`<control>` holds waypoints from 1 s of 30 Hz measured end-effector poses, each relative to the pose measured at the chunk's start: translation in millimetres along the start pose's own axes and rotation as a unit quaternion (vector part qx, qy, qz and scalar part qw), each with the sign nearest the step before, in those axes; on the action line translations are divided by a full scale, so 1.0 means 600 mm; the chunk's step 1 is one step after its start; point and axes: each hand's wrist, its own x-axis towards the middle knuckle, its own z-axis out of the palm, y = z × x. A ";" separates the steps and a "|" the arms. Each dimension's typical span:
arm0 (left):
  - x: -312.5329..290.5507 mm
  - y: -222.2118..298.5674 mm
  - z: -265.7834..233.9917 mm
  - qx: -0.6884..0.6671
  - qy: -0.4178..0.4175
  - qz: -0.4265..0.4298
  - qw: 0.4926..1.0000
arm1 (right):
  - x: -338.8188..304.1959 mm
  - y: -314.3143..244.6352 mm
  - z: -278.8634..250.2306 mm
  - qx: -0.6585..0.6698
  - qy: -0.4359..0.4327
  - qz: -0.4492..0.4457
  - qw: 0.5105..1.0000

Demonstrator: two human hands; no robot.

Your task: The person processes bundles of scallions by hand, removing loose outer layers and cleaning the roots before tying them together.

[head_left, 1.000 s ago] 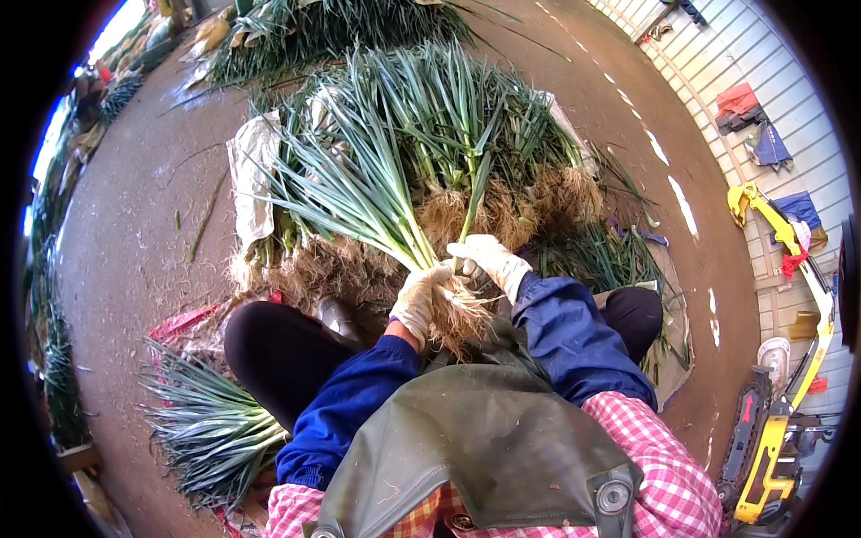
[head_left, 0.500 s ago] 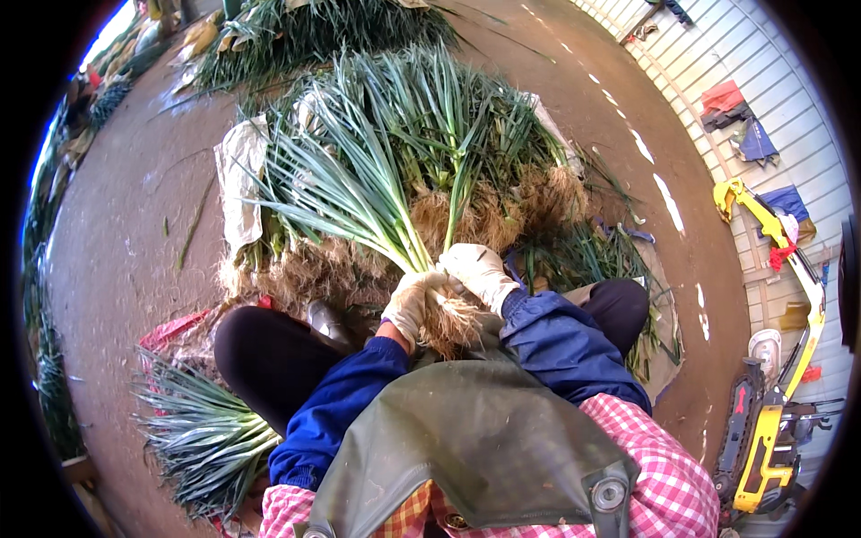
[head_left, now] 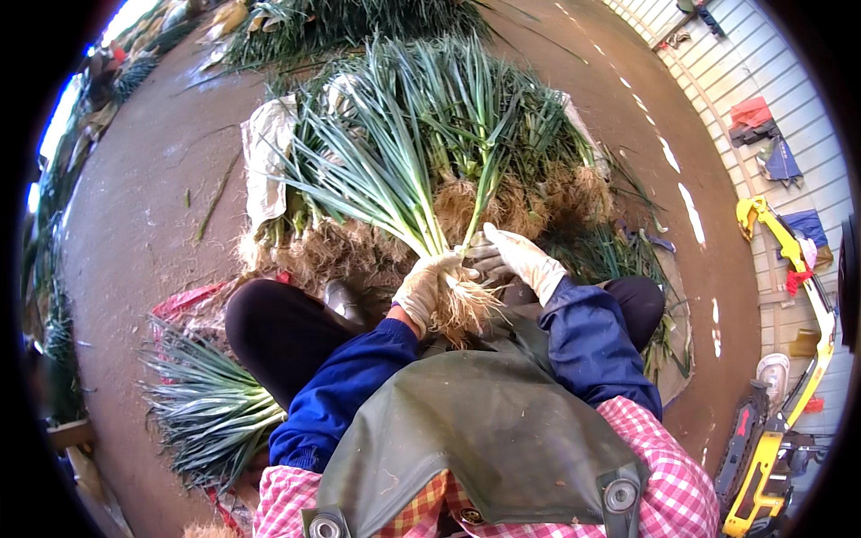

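My gloved left hand [head_left: 420, 290] is wrapped round the white lower stems of a bunch of green onions [head_left: 429, 229], above its pale stringy roots [head_left: 463, 303]. Their long green leaves fan up and leftward over the heap beyond. One stalk [head_left: 485, 199] leans apart from the rest, on the right side, its lower end between my two hands. My right hand [head_left: 529, 262], also gloved, is beside the stems with its fingers stretched out and apart from a grip. Whether its fingertips touch that stalk is hard to see.
A big heap of green onions [head_left: 538, 134] with brown roots lies ahead on pale sacking [head_left: 267, 152]. At lower left is a smaller pile of green onions [head_left: 211, 408]. A yellow toy excavator [head_left: 758, 484] stands at the right by the ribbed wall [head_left: 798, 81].
My right hand has come off the stems, and its fingers have straightened. The left hand keeps hold of the bunch. The whole view has shifted slightly.
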 end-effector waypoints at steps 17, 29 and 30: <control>-0.254 0.135 0.064 0.246 0.027 -0.011 0.969 | 0.020 -0.034 0.249 0.320 -0.381 -0.165 0.852; -0.303 0.117 0.147 0.164 0.051 0.045 0.984 | -0.038 -0.076 0.181 -0.036 -0.511 -0.156 0.845; -0.305 0.112 0.144 0.144 0.055 0.047 0.987 | -0.055 -0.079 0.174 -0.097 -0.471 -0.140 0.866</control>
